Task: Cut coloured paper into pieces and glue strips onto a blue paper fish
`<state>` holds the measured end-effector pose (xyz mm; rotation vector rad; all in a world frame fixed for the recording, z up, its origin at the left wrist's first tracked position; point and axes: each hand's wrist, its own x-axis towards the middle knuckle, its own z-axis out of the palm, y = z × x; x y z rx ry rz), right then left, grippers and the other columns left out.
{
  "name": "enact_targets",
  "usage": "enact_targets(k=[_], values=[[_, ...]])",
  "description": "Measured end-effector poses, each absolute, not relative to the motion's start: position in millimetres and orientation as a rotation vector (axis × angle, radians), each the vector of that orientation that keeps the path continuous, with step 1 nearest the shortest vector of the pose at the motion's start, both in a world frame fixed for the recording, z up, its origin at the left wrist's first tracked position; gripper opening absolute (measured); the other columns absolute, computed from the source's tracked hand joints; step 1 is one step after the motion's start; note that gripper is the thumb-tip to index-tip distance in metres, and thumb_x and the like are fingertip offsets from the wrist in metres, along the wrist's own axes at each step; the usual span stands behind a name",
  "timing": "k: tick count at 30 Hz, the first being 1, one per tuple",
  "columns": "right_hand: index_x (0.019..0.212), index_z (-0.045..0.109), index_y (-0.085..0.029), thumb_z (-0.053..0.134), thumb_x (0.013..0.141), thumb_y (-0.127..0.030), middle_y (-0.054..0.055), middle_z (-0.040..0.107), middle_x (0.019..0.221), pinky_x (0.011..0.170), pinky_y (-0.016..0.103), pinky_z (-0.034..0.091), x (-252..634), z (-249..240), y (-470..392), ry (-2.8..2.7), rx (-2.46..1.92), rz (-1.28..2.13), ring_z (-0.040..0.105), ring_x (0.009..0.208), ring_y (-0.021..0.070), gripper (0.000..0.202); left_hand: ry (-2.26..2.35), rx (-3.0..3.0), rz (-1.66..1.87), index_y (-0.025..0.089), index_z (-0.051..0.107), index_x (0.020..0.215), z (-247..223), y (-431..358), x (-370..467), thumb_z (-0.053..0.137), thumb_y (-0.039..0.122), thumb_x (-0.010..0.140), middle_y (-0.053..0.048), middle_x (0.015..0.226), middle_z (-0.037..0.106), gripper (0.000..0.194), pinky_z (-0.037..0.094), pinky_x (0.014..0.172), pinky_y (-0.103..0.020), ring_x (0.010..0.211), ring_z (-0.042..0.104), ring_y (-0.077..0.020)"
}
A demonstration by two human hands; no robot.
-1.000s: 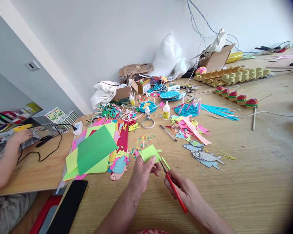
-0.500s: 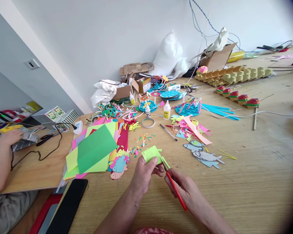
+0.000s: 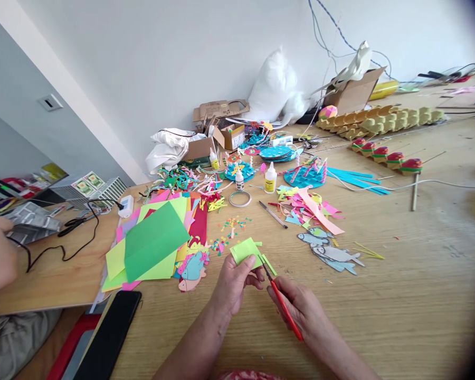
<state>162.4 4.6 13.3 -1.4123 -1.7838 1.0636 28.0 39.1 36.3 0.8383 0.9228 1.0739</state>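
Observation:
Between thumb and fingers, my left hand (image 3: 240,277) pinches a small piece of lime green paper (image 3: 243,250) above the table. My right hand (image 3: 295,298) is closed round a pair of red-handled scissors (image 3: 285,309). Their blades point up and left and meet the paper's right edge. A narrow green strip (image 3: 269,265) stands off that edge beside the blades, partly cut from the piece. To the left of my hands lie paper fish cutouts (image 3: 193,268); grey and blue fish cutouts (image 3: 334,252) lie to the right.
Coloured paper sheets (image 3: 156,240) are stacked at the left, with a black phone (image 3: 113,332) near the front edge. Paper scraps (image 3: 309,206), a pen (image 3: 273,215), a glue bottle (image 3: 269,179) and a tape roll (image 3: 240,198) lie beyond my hands. Another person's hand (image 3: 0,256) is at far left.
The other person's arm at far left has shifted nearer and further left. My hands, the paper and the scissors stay almost in place.

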Motion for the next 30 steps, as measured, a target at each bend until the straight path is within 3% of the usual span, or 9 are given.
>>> enact_targets(k=[6, 15, 24, 30], values=[[0.054, 0.034, -0.02, 0.031, 0.082, -0.044, -0.005, 0.036, 0.049, 0.042, 0.02, 0.029, 161.9, 11.2, 4.5, -1.76, -1.409, 1.124, 0.036, 0.046, 0.0096, 0.036, 0.964, 0.881, 1.081, 0.013, 0.051, 0.076, 34.8, 39.7, 26.2, 0.057, 0.031, 0.072, 0.002, 0.058, 0.05, 0.019, 0.041, 0.04, -0.017, 0.05, 0.049, -0.0083], [0.066, 0.05, -0.018, 0.034, 0.084, -0.042, -0.005, 0.044, 0.047, 0.044, 0.019, 0.034, 164.7, 11.5, 4.1, -1.702, -1.323, 1.23, 0.043, 0.047, 0.0106, 0.034, 0.924, 0.862, 1.014, 0.012, 0.052, 0.072, 34.1, 34.3, 30.5, 0.058, 0.033, 0.07, 0.002, 0.055, 0.05, 0.022, 0.038, 0.039, -0.017, 0.047, 0.047, -0.0074], [0.067, 0.053, -0.017, 0.029, 0.085, -0.043, 0.0, 0.055, 0.061, 0.053, 0.02, 0.037, 166.3, 10.9, 4.1, -1.803, -1.322, 1.105, 0.048, 0.057, 0.0125, 0.039, 0.918, 0.818, 1.0, 0.013, 0.052, 0.072, 32.0, 33.1, 30.0, 0.059, 0.033, 0.069, 0.002, 0.056, 0.052, 0.021, 0.036, 0.039, -0.016, 0.047, 0.047, -0.0074], [0.066, 0.052, -0.017, 0.03, 0.085, -0.042, -0.001, 0.053, 0.058, 0.051, 0.02, 0.036, 165.5, 10.2, 4.4, -1.82, -1.351, 1.07, 0.047, 0.054, 0.0122, 0.039, 0.956, 0.805, 1.014, 0.013, 0.051, 0.078, 31.8, 34.0, 28.5, 0.058, 0.033, 0.071, 0.002, 0.058, 0.052, 0.022, 0.037, 0.038, -0.016, 0.047, 0.049, -0.0077]])
